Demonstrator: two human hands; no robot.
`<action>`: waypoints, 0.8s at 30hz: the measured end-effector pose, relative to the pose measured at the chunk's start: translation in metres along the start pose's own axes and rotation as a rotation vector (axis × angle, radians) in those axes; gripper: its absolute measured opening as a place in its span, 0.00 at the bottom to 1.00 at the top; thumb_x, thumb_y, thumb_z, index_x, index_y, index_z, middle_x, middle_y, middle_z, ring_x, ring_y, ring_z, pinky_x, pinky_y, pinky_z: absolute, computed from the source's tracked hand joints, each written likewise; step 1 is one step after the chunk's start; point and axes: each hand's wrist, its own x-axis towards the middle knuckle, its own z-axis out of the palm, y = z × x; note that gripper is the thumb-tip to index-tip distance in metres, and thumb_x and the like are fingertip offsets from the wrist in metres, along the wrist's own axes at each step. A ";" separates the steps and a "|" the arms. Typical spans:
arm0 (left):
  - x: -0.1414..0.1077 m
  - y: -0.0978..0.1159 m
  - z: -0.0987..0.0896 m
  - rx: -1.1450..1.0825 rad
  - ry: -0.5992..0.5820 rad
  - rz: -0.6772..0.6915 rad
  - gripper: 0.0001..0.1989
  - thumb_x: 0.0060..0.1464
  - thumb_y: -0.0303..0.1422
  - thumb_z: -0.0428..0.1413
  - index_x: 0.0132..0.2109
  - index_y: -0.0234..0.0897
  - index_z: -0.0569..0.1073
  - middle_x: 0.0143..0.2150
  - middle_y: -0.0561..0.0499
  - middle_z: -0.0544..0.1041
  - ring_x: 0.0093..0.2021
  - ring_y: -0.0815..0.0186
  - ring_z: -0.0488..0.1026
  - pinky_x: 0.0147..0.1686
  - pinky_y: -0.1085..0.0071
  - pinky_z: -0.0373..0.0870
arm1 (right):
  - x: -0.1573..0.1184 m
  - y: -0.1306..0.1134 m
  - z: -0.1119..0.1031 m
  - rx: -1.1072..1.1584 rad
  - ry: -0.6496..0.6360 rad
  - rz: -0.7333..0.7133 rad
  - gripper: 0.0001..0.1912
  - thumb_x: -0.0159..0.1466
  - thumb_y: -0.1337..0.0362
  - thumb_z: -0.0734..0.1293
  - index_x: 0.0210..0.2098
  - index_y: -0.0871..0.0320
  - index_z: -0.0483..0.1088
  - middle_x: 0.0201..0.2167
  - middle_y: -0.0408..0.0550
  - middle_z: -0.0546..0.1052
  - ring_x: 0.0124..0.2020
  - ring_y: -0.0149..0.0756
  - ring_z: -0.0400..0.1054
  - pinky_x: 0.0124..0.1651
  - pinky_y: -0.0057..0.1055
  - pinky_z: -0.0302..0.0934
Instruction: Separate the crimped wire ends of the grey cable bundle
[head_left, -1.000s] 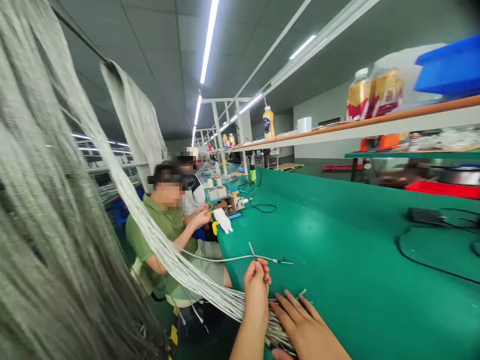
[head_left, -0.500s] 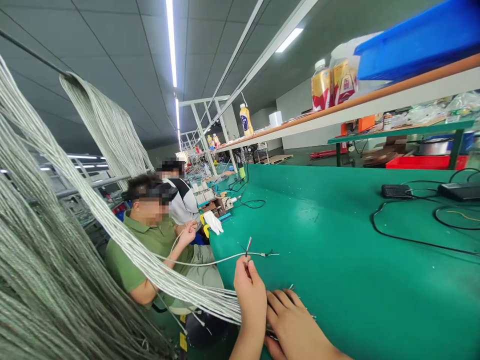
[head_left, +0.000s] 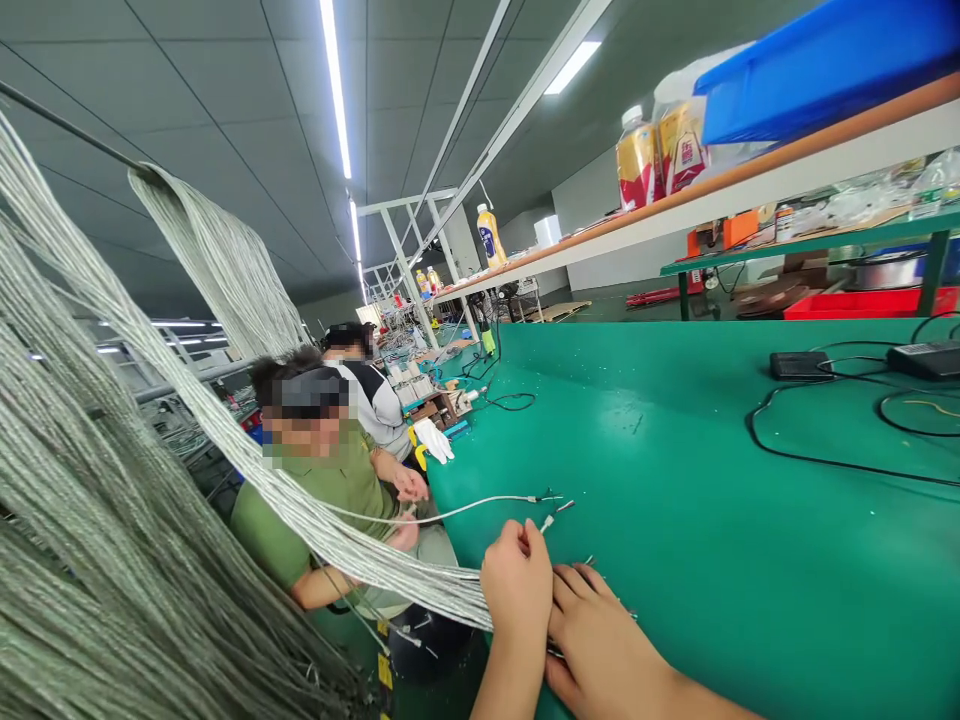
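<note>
"How is the cable bundle (head_left: 300, 505) seen?"
"Pale silvery grey, in many thin strands; it is draped from ten o'clock down towards six."
"And the grip?"
"A cable end (head_left: 547, 523) is pinched narrowly by the left hand (head_left: 517, 580). The right hand (head_left: 600, 635) is laid over the bundle at five o'clock; whether its fingers are closed cannot be told."

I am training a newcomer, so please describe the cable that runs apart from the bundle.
Find the green table, then the camera wearer's left hand. Just beyond that hand, a long pale cable arcs over the table's edge. Unlike the thick bundle below, it runs singly.
</note>
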 end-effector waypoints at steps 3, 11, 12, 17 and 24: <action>-0.002 0.001 0.002 -0.047 0.034 0.027 0.15 0.64 0.39 0.46 0.30 0.40 0.66 0.25 0.51 0.72 0.25 0.64 0.66 0.27 0.69 0.45 | 0.000 0.000 -0.002 -0.012 -0.019 -0.005 0.23 0.62 0.61 0.63 0.56 0.53 0.71 0.55 0.54 0.72 0.57 0.51 0.61 0.65 0.50 0.47; 0.013 -0.023 -0.039 0.057 -0.146 0.518 0.06 0.54 0.27 0.54 0.36 0.41 0.75 0.36 0.47 0.76 0.41 0.57 0.69 0.41 0.65 0.58 | 0.001 0.005 0.009 -0.091 0.059 -0.012 0.25 0.61 0.63 0.63 0.58 0.53 0.69 0.58 0.53 0.72 0.57 0.53 0.64 0.61 0.55 0.53; 0.014 -0.028 -0.046 0.101 -0.211 0.531 0.06 0.53 0.26 0.54 0.35 0.41 0.76 0.36 0.47 0.76 0.41 0.57 0.70 0.40 0.65 0.58 | 0.000 0.008 0.014 -0.111 0.080 -0.034 0.26 0.60 0.64 0.63 0.59 0.53 0.68 0.58 0.53 0.72 0.57 0.54 0.65 0.60 0.56 0.55; 0.016 -0.044 -0.059 0.247 -0.318 0.520 0.06 0.53 0.28 0.55 0.34 0.42 0.77 0.33 0.48 0.77 0.35 0.59 0.72 0.35 0.67 0.59 | 0.002 0.028 0.039 -0.212 0.258 -0.167 0.25 0.59 0.62 0.65 0.57 0.52 0.71 0.53 0.52 0.76 0.51 0.55 0.71 0.53 0.53 0.61; 0.033 -0.021 -0.050 0.342 -0.130 0.538 0.11 0.57 0.23 0.47 0.37 0.40 0.73 0.38 0.48 0.75 0.42 0.57 0.68 0.40 0.64 0.59 | 0.007 0.037 0.050 -0.280 0.376 -0.245 0.23 0.58 0.62 0.67 0.53 0.50 0.73 0.51 0.51 0.78 0.47 0.53 0.73 0.48 0.49 0.65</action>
